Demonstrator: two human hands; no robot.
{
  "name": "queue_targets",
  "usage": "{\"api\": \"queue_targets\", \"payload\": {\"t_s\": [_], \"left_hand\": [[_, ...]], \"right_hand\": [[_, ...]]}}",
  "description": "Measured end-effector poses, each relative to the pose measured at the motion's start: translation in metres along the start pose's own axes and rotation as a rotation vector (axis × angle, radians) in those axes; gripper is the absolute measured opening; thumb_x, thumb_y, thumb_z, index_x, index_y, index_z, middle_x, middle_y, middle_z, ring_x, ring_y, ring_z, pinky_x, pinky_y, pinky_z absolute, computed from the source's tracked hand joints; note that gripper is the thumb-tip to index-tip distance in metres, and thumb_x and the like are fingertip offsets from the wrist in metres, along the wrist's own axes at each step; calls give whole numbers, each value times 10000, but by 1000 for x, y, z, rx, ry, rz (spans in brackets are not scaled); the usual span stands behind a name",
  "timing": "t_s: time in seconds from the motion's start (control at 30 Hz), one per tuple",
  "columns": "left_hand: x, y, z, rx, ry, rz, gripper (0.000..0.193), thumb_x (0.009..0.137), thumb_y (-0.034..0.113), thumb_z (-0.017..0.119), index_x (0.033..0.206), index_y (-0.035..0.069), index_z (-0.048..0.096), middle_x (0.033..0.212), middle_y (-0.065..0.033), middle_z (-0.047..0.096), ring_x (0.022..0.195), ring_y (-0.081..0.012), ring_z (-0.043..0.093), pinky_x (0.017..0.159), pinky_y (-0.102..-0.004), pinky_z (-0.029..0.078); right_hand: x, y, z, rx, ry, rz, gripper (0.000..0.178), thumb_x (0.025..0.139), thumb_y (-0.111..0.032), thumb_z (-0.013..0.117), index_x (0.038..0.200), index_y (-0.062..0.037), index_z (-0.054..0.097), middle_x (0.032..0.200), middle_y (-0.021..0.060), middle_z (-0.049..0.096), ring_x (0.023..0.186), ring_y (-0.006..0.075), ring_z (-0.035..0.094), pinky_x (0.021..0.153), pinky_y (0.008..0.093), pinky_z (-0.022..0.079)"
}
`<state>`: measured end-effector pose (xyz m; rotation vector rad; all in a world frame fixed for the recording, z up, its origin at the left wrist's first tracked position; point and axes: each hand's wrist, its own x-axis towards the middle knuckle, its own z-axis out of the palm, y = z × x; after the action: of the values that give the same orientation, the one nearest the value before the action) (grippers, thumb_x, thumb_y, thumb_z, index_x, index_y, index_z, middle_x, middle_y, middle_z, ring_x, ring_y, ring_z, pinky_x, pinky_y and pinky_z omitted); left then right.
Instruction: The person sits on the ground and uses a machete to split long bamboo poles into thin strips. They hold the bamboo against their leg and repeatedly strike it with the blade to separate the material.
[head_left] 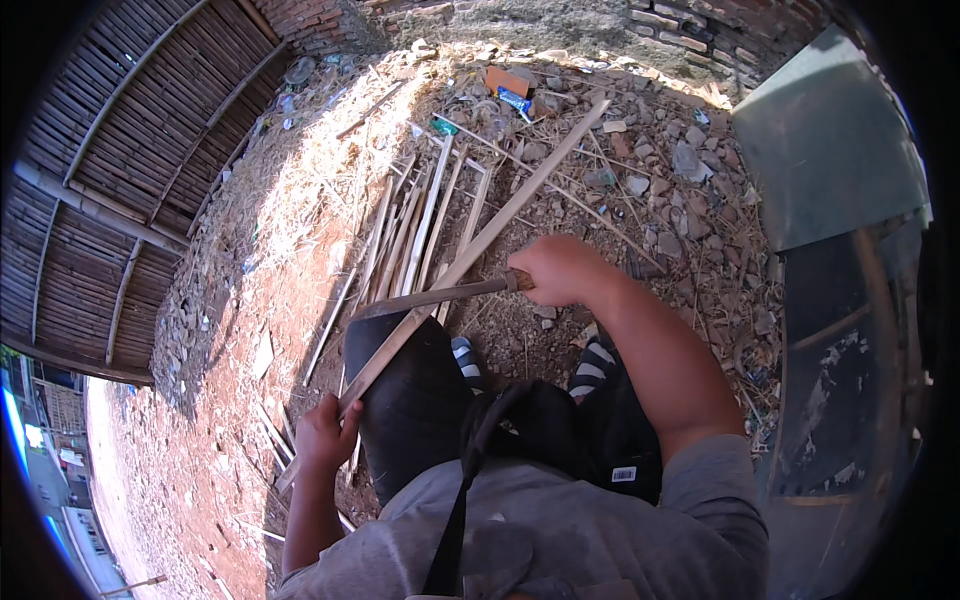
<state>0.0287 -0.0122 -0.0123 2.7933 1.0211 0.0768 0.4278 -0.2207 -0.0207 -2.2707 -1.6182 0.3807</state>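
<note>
A long pale strip of split bamboo or wood (536, 182) slants from my lower left to the far right, passing over my left thigh. Near its lower end, my left hand (326, 434) is closed around it. My right hand (553, 270) grips the handle of a long machete-like knife (455, 294). Its dull brownish blade points left and crosses the strip above my left knee; whether the edge bites into the strip cannot be made out. My right fingers are partly hidden behind the back of the hand.
Several similar strips (408, 232) lie in a loose pile on the ground ahead. Stones and rubble (690, 215) cover the right side, with a blue wrapper (515, 103) farther off. A bamboo wall (150, 110) stands left, brick behind, and grey panels (830, 140) at right.
</note>
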Motion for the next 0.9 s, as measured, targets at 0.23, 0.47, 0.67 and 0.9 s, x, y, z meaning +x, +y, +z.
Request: {"api": "queue_targets", "payload": {"t_s": [0.23, 0.47, 0.67, 0.9], "left_hand": [[2, -10, 18, -32, 52, 27, 454, 941, 464, 631, 789, 52, 518, 642, -209, 606, 646, -458, 633, 584, -542, 474], [3, -5, 5, -11, -3, -4, 471, 944, 488, 622, 793, 53, 521, 647, -209, 613, 650, -461, 636, 584, -547, 477], [3, 0, -11, 82, -29, -7, 472, 935, 494, 633, 802, 54, 524, 653, -211, 620, 658, -461, 640, 586, -544, 478], [2, -4, 11, -1, 45, 15, 469, 934, 466, 643, 765, 48, 514, 638, -210, 608, 636, -449, 637, 567, -538, 471]], "right_hand": [[-3, 71, -5, 236, 152, 355, 300, 829, -299, 745, 1009, -66, 686, 949, 173, 699, 935, 376, 674, 813, 469, 535], [-2, 44, -11, 193, 124, 355, 323, 828, -285, 727, 1046, -53, 674, 971, 188, 702, 941, 394, 672, 827, 477, 539], [7, -14, 28, 42, -66, -56, 205, 759, -249, 738, 898, -116, 665, 761, 156, 667, 782, 406, 666, 706, 516, 520], [-2, 57, -3, 193, 184, 339, 285, 830, -271, 711, 1021, -61, 683, 998, 195, 710, 949, 388, 681, 841, 476, 540]]}}
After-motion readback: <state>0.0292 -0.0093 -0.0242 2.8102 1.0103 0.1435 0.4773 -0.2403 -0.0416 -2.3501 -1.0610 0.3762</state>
